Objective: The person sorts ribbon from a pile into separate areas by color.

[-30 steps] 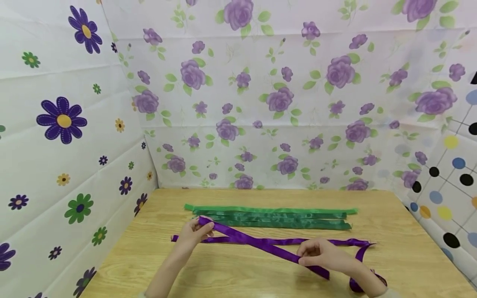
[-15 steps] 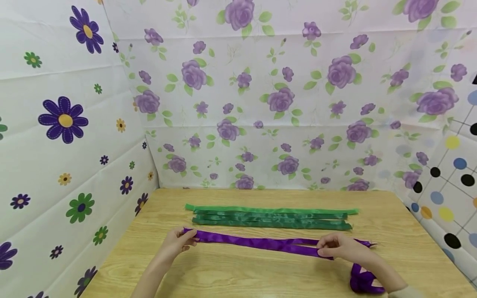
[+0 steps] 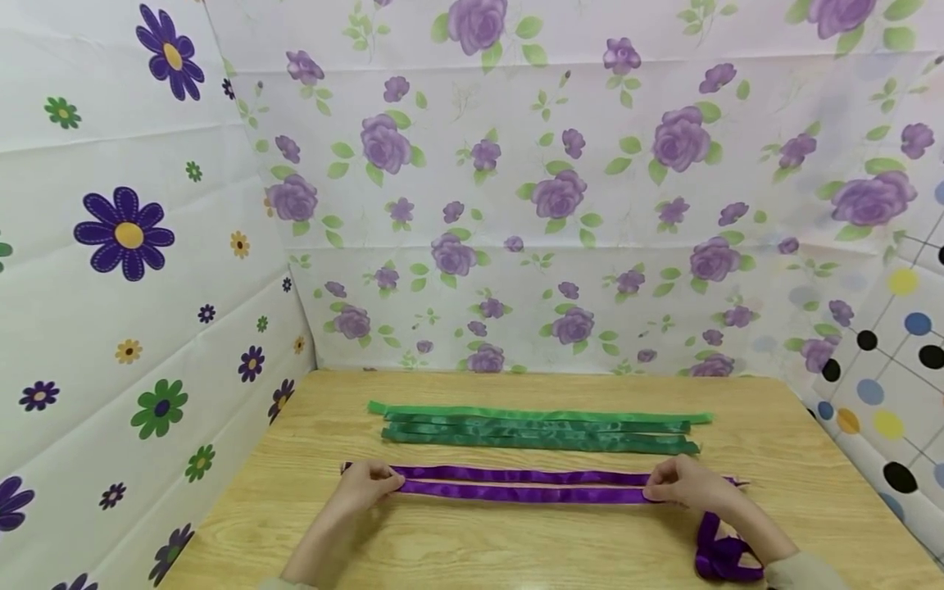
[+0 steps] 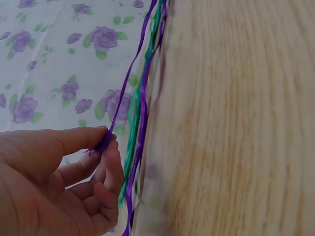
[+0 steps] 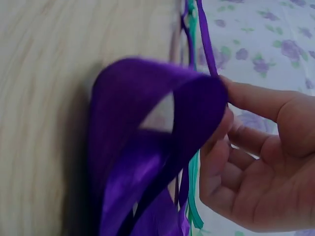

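A purple ribbon (image 3: 524,493) is stretched level from side to side in the head view. My left hand (image 3: 365,485) pinches its left end between thumb and fingertips; the left wrist view shows a frayed tip (image 4: 101,146) poking past them. Toward the other end, my right hand (image 3: 686,482) pinches the ribbon with thumb and forefinger. Just behind lies a second purple ribbon (image 3: 509,474), nearly parallel, its ends partly hidden by my hands. A loose heap of purple ribbon (image 3: 726,561) sits by my right forearm, and its loop (image 5: 133,98) looms large in the right wrist view.
Farther back, dark green ribbons (image 3: 538,442) and one bright green ribbon (image 3: 546,415) lie side by side on the wooden table (image 3: 472,549). Flowered cloth (image 3: 442,205) hangs behind the table, with patterned sheets at both sides.
The held ribbon has gone from slanting across the lying one to nearly parallel in front of it. My left hand has come down; my right hand has shifted right and slightly up.
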Demonstrator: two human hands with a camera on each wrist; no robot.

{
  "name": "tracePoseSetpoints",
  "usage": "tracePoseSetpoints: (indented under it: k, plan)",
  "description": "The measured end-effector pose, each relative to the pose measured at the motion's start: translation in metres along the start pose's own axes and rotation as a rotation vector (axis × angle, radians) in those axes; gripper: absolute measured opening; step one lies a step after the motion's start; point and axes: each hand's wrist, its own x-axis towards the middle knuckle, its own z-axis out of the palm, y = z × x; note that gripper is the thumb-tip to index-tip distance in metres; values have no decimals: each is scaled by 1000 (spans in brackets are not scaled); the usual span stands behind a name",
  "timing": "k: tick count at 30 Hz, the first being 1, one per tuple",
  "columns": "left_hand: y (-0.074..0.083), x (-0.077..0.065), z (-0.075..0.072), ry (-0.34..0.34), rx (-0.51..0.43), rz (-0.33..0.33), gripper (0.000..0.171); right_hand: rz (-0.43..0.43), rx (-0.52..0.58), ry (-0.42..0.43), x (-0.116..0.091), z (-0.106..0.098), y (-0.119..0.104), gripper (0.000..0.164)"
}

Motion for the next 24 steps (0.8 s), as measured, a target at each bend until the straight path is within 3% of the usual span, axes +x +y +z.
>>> tracePoseSetpoints:
  k: [4, 11, 17, 24]
  plan:
    - [1, 4, 6, 62, 77, 12, 16, -29, -93, 45, 1, -1, 6, 23]
    - [0, 9, 9, 74, 115, 69, 19, -35, -190, 93, 1, -9, 13, 18]
    - [2, 11, 12, 80, 139, 88, 28, 16, -218, 126, 1, -9, 14, 20]
    - [1, 9, 14, 119, 243, 105, 21, 26, -234, 139, 1, -7, 10, 19]
